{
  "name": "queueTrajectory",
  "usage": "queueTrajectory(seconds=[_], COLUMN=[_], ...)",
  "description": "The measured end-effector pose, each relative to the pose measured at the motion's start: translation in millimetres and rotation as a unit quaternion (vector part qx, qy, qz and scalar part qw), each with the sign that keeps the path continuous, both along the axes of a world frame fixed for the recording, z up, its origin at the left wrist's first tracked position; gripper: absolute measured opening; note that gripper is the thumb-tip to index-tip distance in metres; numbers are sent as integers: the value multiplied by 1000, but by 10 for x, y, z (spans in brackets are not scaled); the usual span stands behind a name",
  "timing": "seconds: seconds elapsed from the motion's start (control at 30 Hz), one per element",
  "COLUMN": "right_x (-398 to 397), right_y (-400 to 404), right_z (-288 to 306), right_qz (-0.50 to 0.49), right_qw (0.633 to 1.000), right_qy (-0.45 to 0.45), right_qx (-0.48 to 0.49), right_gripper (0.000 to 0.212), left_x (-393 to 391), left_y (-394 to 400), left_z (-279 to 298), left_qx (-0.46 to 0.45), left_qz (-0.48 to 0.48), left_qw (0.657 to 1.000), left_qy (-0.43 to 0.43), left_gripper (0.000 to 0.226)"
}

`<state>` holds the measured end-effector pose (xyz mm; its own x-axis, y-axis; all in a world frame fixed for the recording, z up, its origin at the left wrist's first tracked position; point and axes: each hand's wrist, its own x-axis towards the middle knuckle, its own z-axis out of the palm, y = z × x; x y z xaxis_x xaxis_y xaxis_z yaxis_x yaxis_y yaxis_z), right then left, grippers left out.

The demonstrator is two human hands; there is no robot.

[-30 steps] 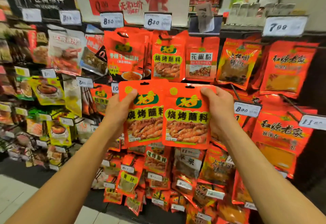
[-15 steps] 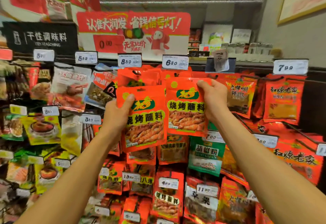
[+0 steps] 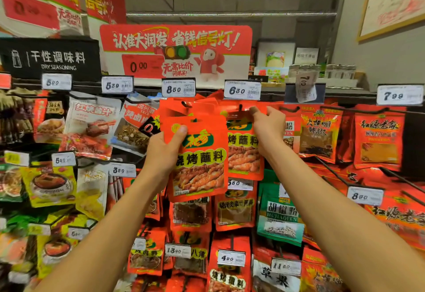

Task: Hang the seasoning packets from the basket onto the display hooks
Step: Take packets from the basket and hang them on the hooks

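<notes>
We note two bare forearms raised toward the rack. Nearest to us, the left hand (image 3: 167, 151) grips an orange packet (image 3: 199, 160) by its upper left corner, thumb on the front face; this packet hangs upright, long axis vertical, its punched hole above the thumb and not on any hook. Just right of it and further in, the right hand (image 3: 268, 128) pinches the top edge of a second packet (image 3: 243, 151) of the same print, holding that edge up at a hook tip (image 3: 240, 107) below the 6.80 price tag (image 3: 242, 89). Whether the hole is already over the tip we cannot tell. In our judgement the coming move turns on this: the hook lies up and right of the left hand's packet, and the right hand is the nearer. The basket is out of view
</notes>
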<state>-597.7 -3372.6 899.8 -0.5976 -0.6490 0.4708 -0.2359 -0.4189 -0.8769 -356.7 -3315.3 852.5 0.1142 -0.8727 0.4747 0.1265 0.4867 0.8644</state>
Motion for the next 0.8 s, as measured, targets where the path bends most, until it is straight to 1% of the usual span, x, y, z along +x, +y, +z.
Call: queueTrajectory(seconds=[0.03, 0.07, 0.1, 0.17, 0.3, 0.33, 0.43, 0.47, 0.5, 0.57, 0.6, 0.63, 0.67, 0.7, 0.73, 0.77, 0.8], right_x=[5, -7, 2, -9, -46, -63, -131, -145, -167, -227, -255, -272, -281, -284, -281, -279, -284], right_y=[-36, -127, -172, -291, -472, -497, -494, -445, -384, -225, -137, -46, 43, 138, 219, 285, 332], right_z=[16, 23, 56, 112, 158, 166, 197, 192, 169, 70, 8, -44, -85, -111, -110, -90, -59], right_qz=[-18, -23, -17, -29, -50, -54, -55, -65, -74, -67, -38, 17, 100, 201, 291, 342, 362], right_qw=[1000, 999, 998, 998, 995, 994, 988, 986, 985, 990, 995, 998, 994, 978, 952, 933, 924], right_qy=[-1, -8, -16, -18, -1, -3, 18, 33, 50, 54, 42, 16, -22, -61, -93, -113, -124], right_qx=[21, 41, 51, 59, 89, 97, 145, 153, 148, 112, 84, 54, 29, 11, 1, 3, 0], right_gripper=[12, 39, 51, 48, 31, 31, 52, 54, 52, 43, 36, 29, 20, 13, 13, 19, 26], left_x=[-2, -10, -24, -61, -126, -146, -236, -282, -329, -451, -518, -588, -656, -721, -782, -833, -882], left_y=[-18, -37, -56, -90, -147, -159, -210, -233, -257, -305, -324, -341, -356, -367, -378, -394, -414], left_z=[-1, -1, 2, 8, 1, 4, 38, 57, 75, 128, 162, 201, 242, 280, 323, 363, 403], left_qx=[0, 0, -1, -6, -13, -12, 14, 27, 39, 52, 53, 51, 49, 47, 45, 42, 38], left_qz=[-3, -7, -12, -27, -47, -57, -90, -95, -97, -106, -111, -116, -121, -123, -121, -117, -114], left_qw=[1000, 1000, 1000, 1000, 998, 998, 996, 995, 994, 993, 992, 992, 991, 991, 991, 992, 993], left_qy=[-3, -3, -2, -5, -29, -31, -19, -13, -5, 14, 20, 24, 25, 22, 17, 11, 9], left_gripper=[21, 21, 20, 18, 12, 12, 13, 11, 9, 8, 9, 11, 13, 14, 15, 15, 14])
